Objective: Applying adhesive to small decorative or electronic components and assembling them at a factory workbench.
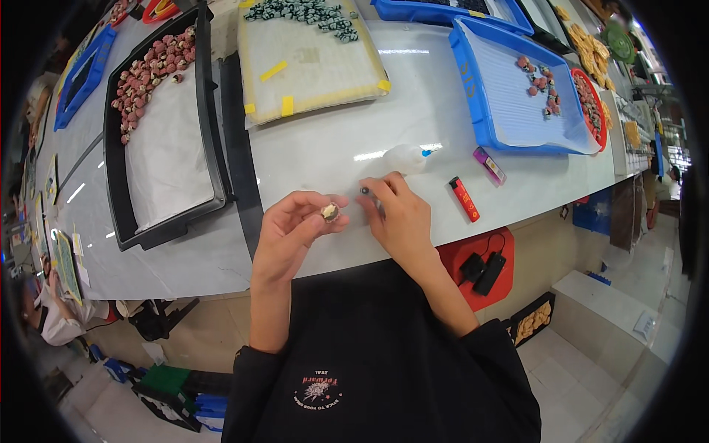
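My left hand [292, 229] is closed, holding a small round piece [330, 213] between thumb and fingers. This piece looks reddish at its edge, with a cream and dark face turned up. To its right, my right hand [399, 218] pinches a tiny dark bit [365, 190] between thumb and forefinger, a short way from the round piece. Both hands are over the near part of the white table [295, 155]. Just beyond my right hand is a whitish squeeze bottle [405, 158] with a blue tip. What the tiny bit is cannot be made out.
Right of my hands lie a red lighter [464, 199] and a purple lighter [490, 166]. A black tray [173, 232] with reddish balls stands left. Beyond are a yellow-taped board [317, 81] with dark green pieces and a blue tray [484, 111]. A red stool [498, 284] stands below the edge.
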Available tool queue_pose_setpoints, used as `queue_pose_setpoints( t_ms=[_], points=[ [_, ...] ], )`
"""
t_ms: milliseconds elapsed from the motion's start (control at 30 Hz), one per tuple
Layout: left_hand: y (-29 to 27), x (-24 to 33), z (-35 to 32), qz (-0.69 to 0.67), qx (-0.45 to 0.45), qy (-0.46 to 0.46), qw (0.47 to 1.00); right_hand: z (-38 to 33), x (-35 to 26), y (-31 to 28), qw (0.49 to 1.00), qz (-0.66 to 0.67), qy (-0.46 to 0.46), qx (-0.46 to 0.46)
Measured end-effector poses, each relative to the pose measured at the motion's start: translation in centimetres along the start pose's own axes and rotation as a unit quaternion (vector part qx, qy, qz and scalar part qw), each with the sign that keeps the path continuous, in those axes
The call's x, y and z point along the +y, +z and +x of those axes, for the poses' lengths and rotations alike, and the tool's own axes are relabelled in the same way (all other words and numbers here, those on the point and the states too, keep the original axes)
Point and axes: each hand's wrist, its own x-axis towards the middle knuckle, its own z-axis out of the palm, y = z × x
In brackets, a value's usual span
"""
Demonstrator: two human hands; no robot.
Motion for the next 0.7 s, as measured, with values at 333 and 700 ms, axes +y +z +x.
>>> queue_pose_setpoints(
  t_ms=[333,700],
  points=[
    [0.2,-0.2,-0.2,0.011,-0.009,-0.017,1.0,-1.0,-2.8,-3.2,0.977,0.208,-0.012,0.037],
    [2.1,-0.5,-0.5,0.041,-0.039,-0.012,0.998,-1.6,-3.6,-4.6,0.961,0.23,-0.108,0.107]
  ],
)
